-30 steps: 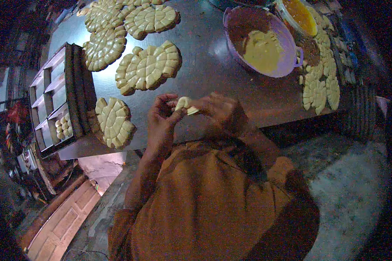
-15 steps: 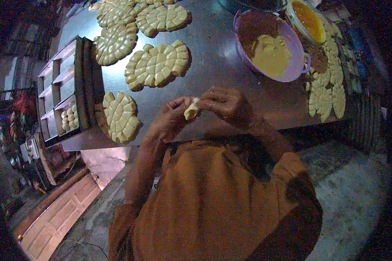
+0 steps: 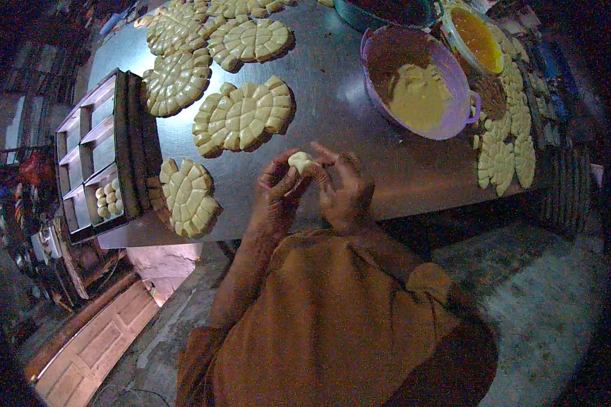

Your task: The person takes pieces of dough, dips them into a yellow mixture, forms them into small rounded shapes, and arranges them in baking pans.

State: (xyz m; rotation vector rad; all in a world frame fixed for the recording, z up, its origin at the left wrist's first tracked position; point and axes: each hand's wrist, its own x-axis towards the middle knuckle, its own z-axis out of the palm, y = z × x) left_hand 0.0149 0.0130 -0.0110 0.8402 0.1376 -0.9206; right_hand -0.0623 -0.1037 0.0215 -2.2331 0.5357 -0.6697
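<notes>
A small pale lump of dough (image 3: 301, 161) is held up over the near edge of the metal table, in front of my chest. My left hand (image 3: 276, 193) grips it between thumb and fingers. From the other side, my right hand (image 3: 348, 193) touches it with its thumb and fingertips, the index finger stretched out above. The inner side of the lump is hidden by the fingers. Just beyond my hands lies a round of dough (image 3: 244, 114) scored into segments. Another scored dough round (image 3: 187, 197) is to the left, beside the stacked trays.
Stacked compartment trays (image 3: 83, 169) stand at the left edge, small dough balls (image 3: 107, 199) in one compartment. A purple basin (image 3: 460, 98) of pale dough or batter, a bowl of orange filling (image 3: 475, 42) and a dark green basin (image 3: 349, 17) are at far right. More scored dough (image 3: 499, 163) lies rightmost.
The dough lump has turned and now shows as a rounder ball at the fingertips. My right hand has drawn nearer and lower, its index finger lifting outward. The view has shifted slightly.
</notes>
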